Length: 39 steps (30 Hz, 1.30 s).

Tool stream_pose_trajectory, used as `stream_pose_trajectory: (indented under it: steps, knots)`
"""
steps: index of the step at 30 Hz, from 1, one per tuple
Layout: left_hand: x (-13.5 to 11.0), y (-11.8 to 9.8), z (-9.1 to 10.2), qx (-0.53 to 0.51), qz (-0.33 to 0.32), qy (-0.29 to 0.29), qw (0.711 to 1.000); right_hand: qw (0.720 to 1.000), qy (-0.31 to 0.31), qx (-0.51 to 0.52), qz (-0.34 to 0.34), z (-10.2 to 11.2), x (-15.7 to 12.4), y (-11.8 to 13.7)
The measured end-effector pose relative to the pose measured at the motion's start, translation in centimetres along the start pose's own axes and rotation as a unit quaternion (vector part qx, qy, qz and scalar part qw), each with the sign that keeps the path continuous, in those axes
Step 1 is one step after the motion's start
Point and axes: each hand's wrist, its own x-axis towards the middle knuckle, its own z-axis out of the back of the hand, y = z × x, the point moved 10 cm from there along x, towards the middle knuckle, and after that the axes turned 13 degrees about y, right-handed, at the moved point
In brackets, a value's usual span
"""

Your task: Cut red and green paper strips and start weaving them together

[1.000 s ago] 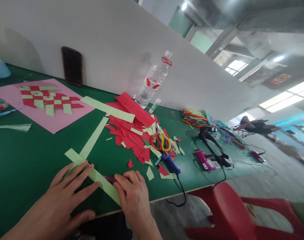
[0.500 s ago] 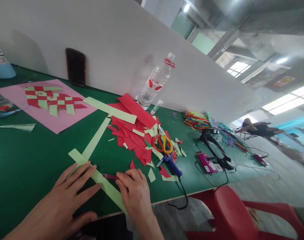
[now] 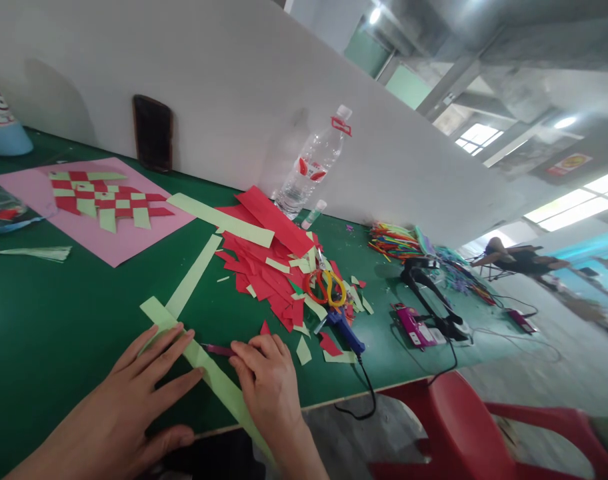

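My left hand lies flat with fingers spread, its fingertips pressing a pale green paper strip onto the green table. Pinched in my right hand is a slim purple pen-like tool; its tip points left and reaches the strip's edge. I cannot make out whether the tip is a blade. The strip slants down past the table edge, partly under my right hand. A second pale green strip lies beyond it, one end by the first strip.
Red paper scraps, scissors and a blue glue gun lie to the right. A woven paper fish rests on pink paper. A water bottle and a phone stand by the partition. A red chair is at right.
The purple tool and my right hand have shifted slightly left. The strip's lower end now extends further down past the table edge. My left hand has hardly moved.
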Motion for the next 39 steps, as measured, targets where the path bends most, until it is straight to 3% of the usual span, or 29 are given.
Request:
stream_pose_trajectory:
  steps: [6,22,28,34,39]
  knots:
    - [-0.3,-0.1,-0.6,-0.012,-0.011,0.020,1.000,1.000,0.012,0.010,0.010,-0.2,0.1,0.7]
    - [-0.2,-1.2,0.8,0.002,-0.062,0.002,0.998,1.000,0.028,-0.009,-0.008,-0.1,-0.6,0.6]
    - [-0.4,0.3,0.7,0.013,0.003,0.004,1.000,1.000,0.020,-0.020,-0.008,0.2,-1.1,0.7]
    - [-0.7,1.1,0.4,0.071,-0.023,0.031,0.997,1.000,0.014,-0.016,-0.011,0.0,-1.2,0.6]
    - [-0.8,1.4,0.4,0.030,-0.018,0.016,0.999,1.000,0.010,-0.018,-0.004,-0.2,-1.4,0.8]
